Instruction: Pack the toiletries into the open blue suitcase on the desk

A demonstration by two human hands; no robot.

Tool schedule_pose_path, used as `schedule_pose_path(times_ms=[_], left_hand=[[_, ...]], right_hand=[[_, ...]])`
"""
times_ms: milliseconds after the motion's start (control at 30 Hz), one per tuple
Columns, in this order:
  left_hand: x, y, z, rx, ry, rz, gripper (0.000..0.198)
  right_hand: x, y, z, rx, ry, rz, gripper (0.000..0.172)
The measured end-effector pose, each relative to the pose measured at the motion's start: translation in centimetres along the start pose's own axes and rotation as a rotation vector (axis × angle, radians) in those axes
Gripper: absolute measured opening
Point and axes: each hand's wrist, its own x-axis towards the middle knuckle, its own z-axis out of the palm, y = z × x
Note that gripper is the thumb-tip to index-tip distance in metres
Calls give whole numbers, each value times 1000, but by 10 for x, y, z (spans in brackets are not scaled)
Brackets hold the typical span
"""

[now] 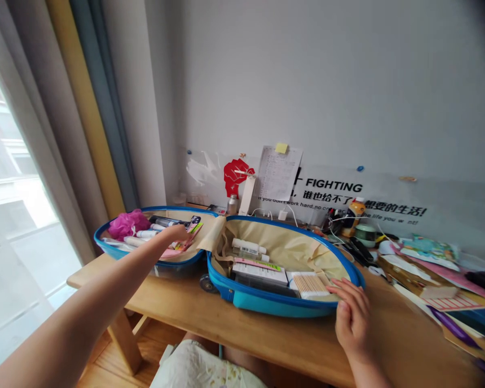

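An open blue suitcase with a beige lining lies spread on the wooden table, with a left half [99,242] and a right half [283,304]. My left hand [177,234] reaches into the left half, its fingers closed at a slim pink and green package [194,228] with a black top; the fingertips are partly hidden. Beside it are a purple bath puff [129,224] and several tubes. My right hand [352,310] rests with fingers stretched over the right half's near rim, close to a pack of cotton swabs [309,284]. White bottles [248,248] and another pink and green package [257,264] lie there.
The wooden table [299,345] carries clutter at right: papers, a purple pen-like item [455,326], a green jar [365,234] and a bottle [353,215]. A wall with a poster [331,186] stands behind. Curtains [84,108] and a window are at left.
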Motion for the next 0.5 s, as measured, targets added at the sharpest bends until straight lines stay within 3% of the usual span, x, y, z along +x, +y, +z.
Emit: schedule_pose_path(times_ms=[267, 500], left_hand=[[-3, 9, 3, 35, 22, -7, 42], [-13, 14, -1, 16, -34, -30, 53]], right_hand=[[-2, 1, 0, -7, -3, -13, 31], [-2, 1, -1, -7, -6, 12, 31]])
